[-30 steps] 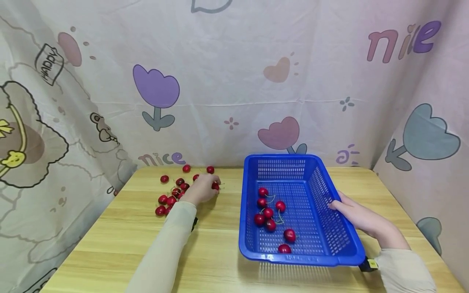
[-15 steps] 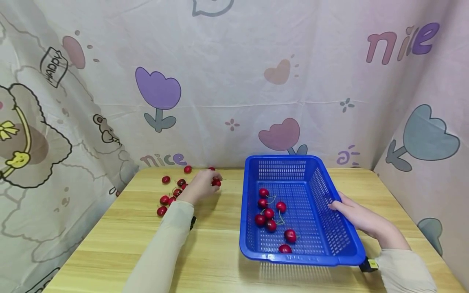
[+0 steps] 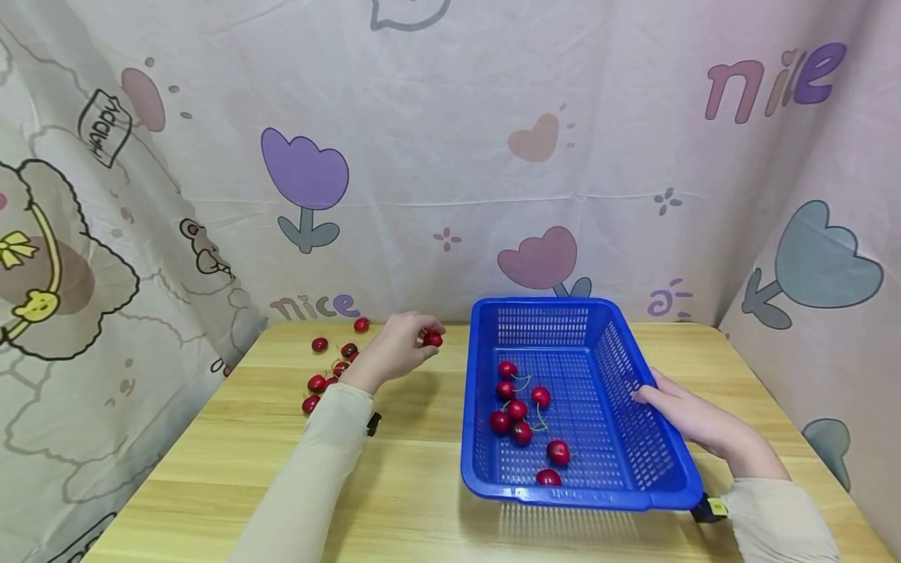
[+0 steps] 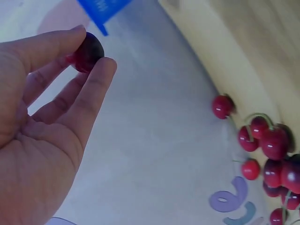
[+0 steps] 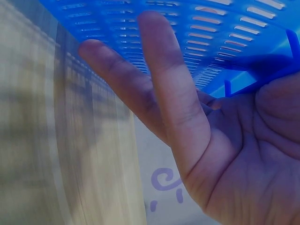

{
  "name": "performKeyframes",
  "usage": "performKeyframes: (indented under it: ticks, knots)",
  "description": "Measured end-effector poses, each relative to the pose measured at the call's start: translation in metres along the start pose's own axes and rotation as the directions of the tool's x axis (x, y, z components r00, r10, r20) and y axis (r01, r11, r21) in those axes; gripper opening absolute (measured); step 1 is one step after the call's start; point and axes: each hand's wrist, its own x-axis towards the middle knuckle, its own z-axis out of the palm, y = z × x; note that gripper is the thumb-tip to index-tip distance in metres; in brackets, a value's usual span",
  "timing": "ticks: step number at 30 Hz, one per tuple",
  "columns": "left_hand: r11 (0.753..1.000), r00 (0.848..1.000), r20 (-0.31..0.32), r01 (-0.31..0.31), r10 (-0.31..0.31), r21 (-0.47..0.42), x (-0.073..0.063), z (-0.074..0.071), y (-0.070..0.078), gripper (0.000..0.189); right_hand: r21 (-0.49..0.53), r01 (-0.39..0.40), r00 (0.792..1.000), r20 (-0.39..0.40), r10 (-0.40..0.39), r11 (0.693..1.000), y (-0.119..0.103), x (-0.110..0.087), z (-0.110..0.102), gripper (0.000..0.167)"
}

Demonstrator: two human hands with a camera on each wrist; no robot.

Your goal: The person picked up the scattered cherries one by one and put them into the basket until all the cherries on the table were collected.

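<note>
My left hand (image 3: pixel 397 349) pinches a dark red cherry (image 4: pixel 90 52) between thumb and fingertips, raised over the table left of the basket. A bit of brighter red shows behind it in the left wrist view. My right hand (image 3: pixel 693 414) holds the blue plastic basket (image 3: pixel 619 489) by its right side, thumb over the rim and fingers (image 5: pixel 164 70) spread under the perforated underside. The basket's front is raised off the table. Inside, along its left half, lie several cherries (image 3: pixel 517 410), some with stems.
Several loose cherries (image 3: pixel 317 384) lie on the wooden table (image 3: pixel 211 461) at the back left, partly hidden by the left forearm. A printed curtain (image 3: pixel 422 156) hangs behind the table's far edge and along both sides.
My left hand has lifted off the back of the table and moved slightly right, carrying the cherry. The right hand and basket stay in place.
</note>
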Motion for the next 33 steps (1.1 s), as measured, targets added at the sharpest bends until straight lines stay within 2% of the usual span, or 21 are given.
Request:
performKeyframes:
  ticks: [12, 24, 29, 33]
  knots:
    - [0.997, 0.998, -0.009, -0.061, 0.060, -0.052, -0.009, -0.011, 0.038, 0.026, -0.001, 0.000, 1.000, 0.002, 0.000, 1.000, 0.001, 0.000, -0.001, 0.080]
    - [0.990, 0.992, 0.035, -0.116, 0.119, -0.075, -0.018, -0.008, 0.060, 0.028, -0.006, -0.001, 1.000, 0.005, 0.001, 1.000, 0.002, 0.001, -0.001, 0.078]
    - [0.982, 0.982, 0.064, -0.171, 0.176, -0.076, -0.023, -0.005, 0.070, 0.025, -0.008, 0.004, 1.000, 0.004, -0.004, 1.000, 0.002, 0.000, -0.001, 0.078]
    - [0.968, 0.966, 0.093, -0.233, 0.242, -0.098, -0.025, -0.001, 0.079, 0.024, -0.011, 0.003, 1.000, 0.001, -0.003, 1.000, 0.002, 0.000, -0.001, 0.078]
